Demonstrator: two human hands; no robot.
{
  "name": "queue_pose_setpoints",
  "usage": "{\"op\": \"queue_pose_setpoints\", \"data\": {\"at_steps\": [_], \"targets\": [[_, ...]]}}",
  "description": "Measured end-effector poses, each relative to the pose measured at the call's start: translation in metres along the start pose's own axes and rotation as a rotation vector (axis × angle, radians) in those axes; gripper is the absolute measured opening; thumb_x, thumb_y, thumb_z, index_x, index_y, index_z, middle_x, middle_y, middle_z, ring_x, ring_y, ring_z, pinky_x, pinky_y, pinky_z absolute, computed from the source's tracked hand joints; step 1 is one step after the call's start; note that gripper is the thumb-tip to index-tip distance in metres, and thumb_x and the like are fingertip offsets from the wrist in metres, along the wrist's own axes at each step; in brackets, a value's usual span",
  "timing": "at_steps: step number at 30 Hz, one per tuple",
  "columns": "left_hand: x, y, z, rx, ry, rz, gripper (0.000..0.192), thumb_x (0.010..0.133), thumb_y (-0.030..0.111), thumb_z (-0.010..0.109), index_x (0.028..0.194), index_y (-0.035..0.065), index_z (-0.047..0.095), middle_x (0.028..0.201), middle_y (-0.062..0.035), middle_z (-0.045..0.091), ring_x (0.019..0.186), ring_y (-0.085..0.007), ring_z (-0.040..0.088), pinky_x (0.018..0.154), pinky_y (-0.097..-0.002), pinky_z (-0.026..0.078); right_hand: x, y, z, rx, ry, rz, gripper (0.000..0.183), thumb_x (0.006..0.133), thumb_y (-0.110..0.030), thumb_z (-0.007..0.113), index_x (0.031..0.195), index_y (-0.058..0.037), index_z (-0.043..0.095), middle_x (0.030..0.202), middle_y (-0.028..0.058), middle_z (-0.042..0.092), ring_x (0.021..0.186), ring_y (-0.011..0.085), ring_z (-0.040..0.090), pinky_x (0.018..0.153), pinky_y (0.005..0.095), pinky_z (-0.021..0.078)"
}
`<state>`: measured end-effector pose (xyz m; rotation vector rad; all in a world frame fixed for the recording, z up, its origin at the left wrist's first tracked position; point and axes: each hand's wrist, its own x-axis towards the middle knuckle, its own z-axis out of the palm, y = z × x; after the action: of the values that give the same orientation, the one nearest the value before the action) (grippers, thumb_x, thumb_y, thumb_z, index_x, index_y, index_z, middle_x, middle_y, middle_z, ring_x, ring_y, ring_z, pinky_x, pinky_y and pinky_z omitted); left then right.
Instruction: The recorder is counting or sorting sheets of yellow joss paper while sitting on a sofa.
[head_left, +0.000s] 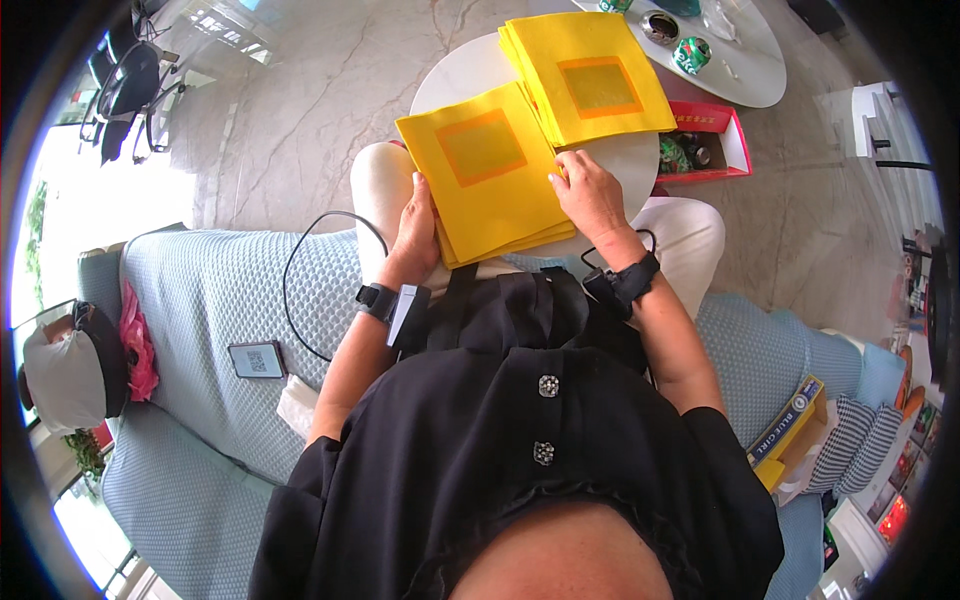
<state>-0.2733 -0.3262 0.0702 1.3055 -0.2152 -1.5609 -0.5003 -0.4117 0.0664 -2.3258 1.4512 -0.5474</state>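
A near stack of yellow felt-like sheets (487, 202) rests over my lap and the near edge of a round white table (450, 82). Its top sheet bears an orange-framed rectangle with a dull yellow-green middle. My left hand (417, 232) grips the left edge, thumb on top and fingers mostly hidden beneath. At the right edge, the bent fingers of my right hand (592, 196) pinch the sheets near the upper corner. Just beyond, a second stack of similar yellow sheets (615, 41) lies on the table, its edges slightly fanned and its near-left side close against the first.
Drink cans (691, 55) stand on another white table (757, 67) at upper right. Below it, a red open box (739, 150) holds cans. I sit on a blue quilted sofa (247, 277), with a phone (257, 360) left and a yellow carton (787, 427) right. A black cable (286, 277) loops by my left arm.
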Motion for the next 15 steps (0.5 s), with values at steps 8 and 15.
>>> {"op": "queue_pose_setpoints", "data": {"at_steps": [8,15], "targets": [[-0.009,0.007,0.006,0.013,-0.001,-0.023,0.059,0.098,0.05,0.031,0.136,0.0061,0.039,0.128,-0.0112,0.052,0.115,-0.0223,0.052,0.097,-0.0331,0.046,0.003,0.005,0.013,0.037,-0.007,0.119,0.026,0.076,-0.021,0.072,0.092,-0.0068,0.059,0.083,0.0085,0.063,0.076,0.027,0.062,0.067,0.0374,0.0501],[-0.005,0.005,0.004,0.043,0.023,-0.041,0.06,0.098,0.051,0.03,0.137,0.0061,0.037,0.131,-0.0131,0.049,0.117,-0.023,0.051,0.098,-0.0337,0.045,0.003,0.007,0.015,0.124,-0.096,0.254,0.024,0.074,-0.024,0.073,0.085,-0.0076,0.06,0.079,0.0082,0.064,0.074,0.0261,0.063,0.064,0.037,0.0496]]}}
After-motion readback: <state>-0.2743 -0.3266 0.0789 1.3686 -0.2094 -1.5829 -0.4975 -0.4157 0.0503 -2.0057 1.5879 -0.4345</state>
